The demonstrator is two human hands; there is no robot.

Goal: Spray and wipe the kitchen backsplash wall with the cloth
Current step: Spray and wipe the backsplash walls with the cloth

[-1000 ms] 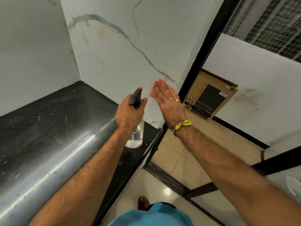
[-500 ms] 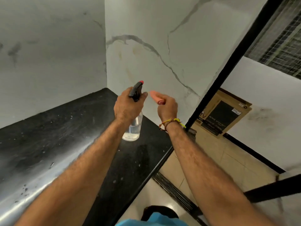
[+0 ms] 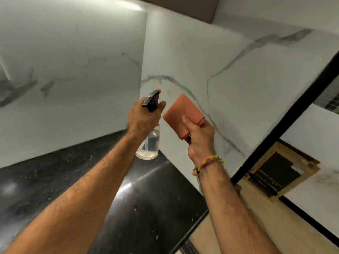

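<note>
My left hand (image 3: 142, 117) grips the neck of a clear spray bottle (image 3: 149, 145) with a black trigger head and a red nozzle tip, held up above the counter with the nozzle toward the wall. My right hand (image 3: 200, 138) pinches a folded orange cloth (image 3: 183, 111), thumb on its front, held upright just right of the bottle and a little off the wall. The white marble backsplash (image 3: 229, 92) with grey veins stands right behind both hands. A yellowish stain shows on it just above the cloth.
A black stone counter (image 3: 150, 204) runs below my arms, speckled with white flecks. A second marble wall (image 3: 73, 79) meets the backsplash in a corner on the left. To the right is a black door frame (image 3: 286, 120) and a cardboard box (image 3: 282, 173) on a tiled floor.
The view has tilted up toward the corner. My right hand has turned and raised the cloth, which now shows as a flat folded square. The bottle stays up in my left hand.
</note>
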